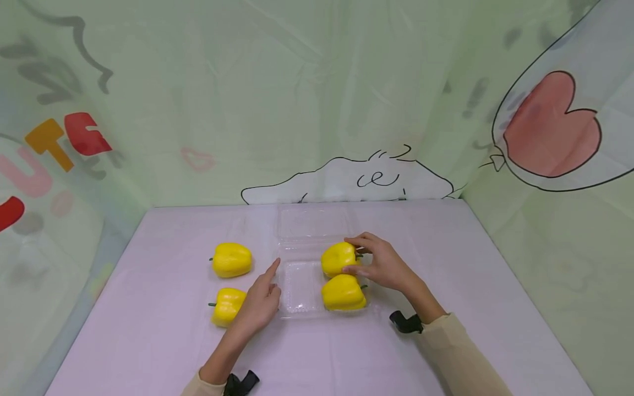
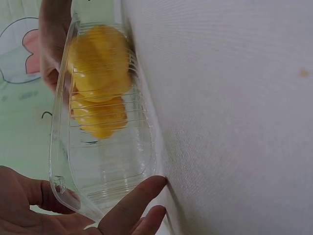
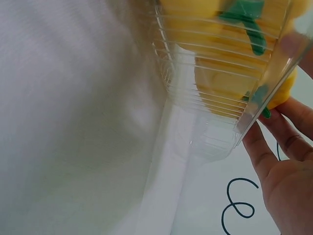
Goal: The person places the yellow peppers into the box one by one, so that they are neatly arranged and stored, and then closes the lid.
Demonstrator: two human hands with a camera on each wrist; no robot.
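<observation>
A clear plastic clamshell container [image 1: 299,289] lies with its lid folded back. Two yellow bell peppers lie in its right part, a rear pepper [image 1: 338,258] and a front pepper [image 1: 343,292], their green stems to the right. My right hand [image 1: 378,264] grips the rear pepper, its thumb at the near side and fingers round the far side. At the container's left edge is my left hand [image 1: 260,302], index finger extended along the wall; in the left wrist view its fingers [image 2: 137,198] lie against the clear plastic [image 2: 112,166].
Left of the container are two more yellow bell peppers, one farther back [image 1: 231,259] and one nearer [image 1: 229,306], partly covered by my left hand. The flat transparent lid [image 1: 313,221] reaches toward the back edge of the pale table [image 1: 421,236]. Printed cloth walls [image 1: 307,110] enclose it.
</observation>
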